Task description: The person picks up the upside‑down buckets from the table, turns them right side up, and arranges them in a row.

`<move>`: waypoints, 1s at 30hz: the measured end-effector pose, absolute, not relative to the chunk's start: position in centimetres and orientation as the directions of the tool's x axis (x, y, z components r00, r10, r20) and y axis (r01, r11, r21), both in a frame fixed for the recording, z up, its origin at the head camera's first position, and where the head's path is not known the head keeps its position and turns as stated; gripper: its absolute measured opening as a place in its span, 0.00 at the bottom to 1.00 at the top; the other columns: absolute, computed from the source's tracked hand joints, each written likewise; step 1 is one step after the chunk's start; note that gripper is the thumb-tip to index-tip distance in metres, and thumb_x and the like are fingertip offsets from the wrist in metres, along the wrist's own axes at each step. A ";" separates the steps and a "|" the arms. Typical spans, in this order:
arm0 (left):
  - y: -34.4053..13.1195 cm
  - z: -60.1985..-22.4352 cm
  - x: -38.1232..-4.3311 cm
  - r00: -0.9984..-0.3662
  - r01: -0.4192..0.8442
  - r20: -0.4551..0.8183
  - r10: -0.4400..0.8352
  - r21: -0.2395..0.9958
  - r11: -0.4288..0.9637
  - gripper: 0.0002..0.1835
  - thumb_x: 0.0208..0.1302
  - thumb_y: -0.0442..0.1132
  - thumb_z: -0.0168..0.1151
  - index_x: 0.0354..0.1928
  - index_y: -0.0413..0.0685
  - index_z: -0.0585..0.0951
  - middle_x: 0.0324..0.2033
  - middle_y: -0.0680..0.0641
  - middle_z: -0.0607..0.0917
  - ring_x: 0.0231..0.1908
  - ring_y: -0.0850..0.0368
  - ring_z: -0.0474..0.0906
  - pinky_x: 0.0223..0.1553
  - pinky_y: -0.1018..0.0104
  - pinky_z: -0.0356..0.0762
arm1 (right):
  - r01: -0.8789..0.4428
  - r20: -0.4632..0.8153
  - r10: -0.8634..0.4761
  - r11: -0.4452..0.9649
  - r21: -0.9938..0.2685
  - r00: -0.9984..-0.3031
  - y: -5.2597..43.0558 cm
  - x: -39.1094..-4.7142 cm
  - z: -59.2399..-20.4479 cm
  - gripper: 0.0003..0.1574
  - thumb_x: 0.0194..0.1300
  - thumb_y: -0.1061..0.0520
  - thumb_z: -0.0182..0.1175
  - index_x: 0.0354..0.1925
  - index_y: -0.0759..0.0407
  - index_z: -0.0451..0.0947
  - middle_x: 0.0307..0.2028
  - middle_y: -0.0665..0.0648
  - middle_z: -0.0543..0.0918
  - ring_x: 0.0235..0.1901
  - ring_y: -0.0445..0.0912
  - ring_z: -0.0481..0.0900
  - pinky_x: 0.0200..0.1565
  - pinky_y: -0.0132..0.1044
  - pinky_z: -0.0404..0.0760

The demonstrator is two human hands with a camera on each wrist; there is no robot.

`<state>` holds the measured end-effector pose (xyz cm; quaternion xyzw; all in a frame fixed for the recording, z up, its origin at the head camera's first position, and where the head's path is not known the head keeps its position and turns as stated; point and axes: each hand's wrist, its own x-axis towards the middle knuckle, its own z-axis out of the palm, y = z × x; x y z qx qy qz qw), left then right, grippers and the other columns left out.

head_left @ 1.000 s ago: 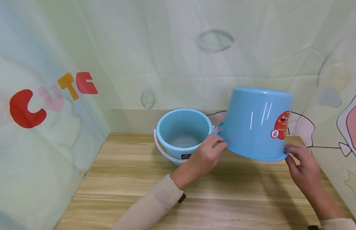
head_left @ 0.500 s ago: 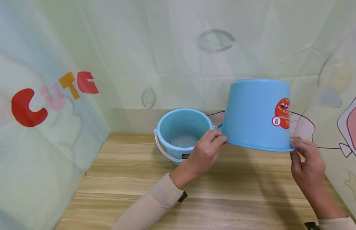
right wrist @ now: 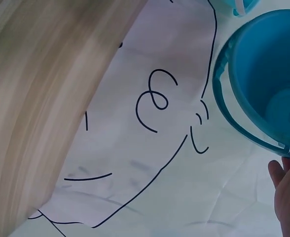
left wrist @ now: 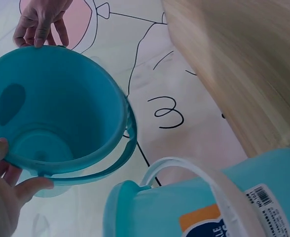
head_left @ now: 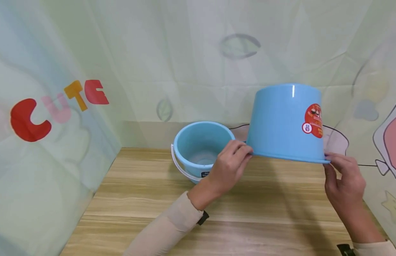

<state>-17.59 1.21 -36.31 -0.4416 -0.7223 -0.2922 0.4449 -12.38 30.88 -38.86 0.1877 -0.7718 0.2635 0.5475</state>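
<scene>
In the head view a light-blue plastic bucket (head_left: 284, 122) with a red sticker hangs upside down above the table. My left hand (head_left: 228, 165) pinches its rim at the left, while my right hand (head_left: 346, 177) pinches the rim on the opposite side. From below, the left wrist view shows the hollow inside of this bucket (left wrist: 81, 103) and its blue handle (left wrist: 118, 163), which hangs off the rim. To its left a second light-blue bucket (head_left: 189, 168) stands upright on the table, its white handle (head_left: 178, 165) lowered in front. My left hand partly hides that bucket.
The wood-grain table (head_left: 137, 213) reaches back to a printed curtain (head_left: 191, 53) and narrows between curtain sides. The standing bucket is close to the back edge, beside my left hand. A lettered part of the curtain (head_left: 31, 122) rises on the left.
The held bucket has risen and tipped, its bottom now higher and its rim facing further down. My right hand has moved slightly up and right; the left has barely moved. The standing bucket stays put.
</scene>
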 end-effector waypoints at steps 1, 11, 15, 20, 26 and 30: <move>1.2 -36.2 -17.6 -0.218 0.896 0.900 0.378 0.031 0.442 0.04 0.66 0.29 0.69 0.40 0.39 0.82 0.36 0.45 0.82 0.38 0.54 0.80 0.46 0.73 0.83 | -0.579 0.946 -0.002 0.791 -0.197 -0.325 30.8 -12.4 -38.7 0.21 0.79 0.55 0.54 0.46 0.77 0.75 0.42 0.76 0.81 0.60 0.27 0.73 0.61 0.17 0.71; 1.0 -34.7 -17.1 -0.311 0.872 0.865 0.393 0.096 0.481 0.03 0.69 0.31 0.66 0.42 0.41 0.82 0.38 0.47 0.82 0.39 0.55 0.79 0.45 0.74 0.81 | -0.566 0.956 0.033 0.800 -0.201 -0.293 30.4 -12.5 -37.5 0.18 0.79 0.58 0.55 0.47 0.78 0.76 0.39 0.76 0.79 0.57 0.24 0.71 0.60 0.17 0.71; 1.0 -34.4 -16.9 -0.349 0.857 0.849 0.397 0.118 0.501 0.03 0.70 0.33 0.66 0.43 0.42 0.82 0.39 0.47 0.82 0.40 0.55 0.79 0.44 0.73 0.81 | -0.555 0.951 0.026 0.806 -0.203 -0.308 30.3 -12.4 -37.1 0.18 0.79 0.58 0.56 0.48 0.77 0.76 0.39 0.76 0.80 0.57 0.24 0.71 0.61 0.17 0.70; 0.9 -34.3 -16.9 -0.360 0.850 0.845 0.395 0.124 0.511 0.03 0.70 0.34 0.67 0.42 0.43 0.82 0.38 0.48 0.82 0.39 0.55 0.80 0.42 0.73 0.82 | -0.547 0.945 0.010 0.813 -0.198 -0.327 30.7 -12.6 -37.1 0.19 0.79 0.57 0.55 0.48 0.77 0.76 0.40 0.76 0.80 0.57 0.23 0.70 0.62 0.17 0.69; 0.8 -34.2 -17.1 -0.367 0.855 0.838 0.404 0.133 0.502 0.04 0.69 0.34 0.68 0.43 0.42 0.83 0.38 0.47 0.82 0.39 0.55 0.81 0.42 0.74 0.82 | -0.542 0.945 -0.017 0.822 -0.173 -0.327 31.1 -12.6 -37.1 0.22 0.80 0.54 0.54 0.47 0.77 0.76 0.39 0.76 0.80 0.43 0.45 0.79 0.61 0.15 0.68; 0.8 -34.0 -17.1 -0.379 0.864 0.835 0.398 0.164 0.477 0.05 0.68 0.33 0.68 0.43 0.41 0.84 0.38 0.47 0.82 0.39 0.56 0.82 0.42 0.75 0.82 | -0.540 0.940 -0.019 0.822 -0.179 -0.340 31.1 -12.5 -36.9 0.25 0.81 0.51 0.53 0.47 0.78 0.76 0.38 0.76 0.79 0.43 0.40 0.79 0.60 0.13 0.67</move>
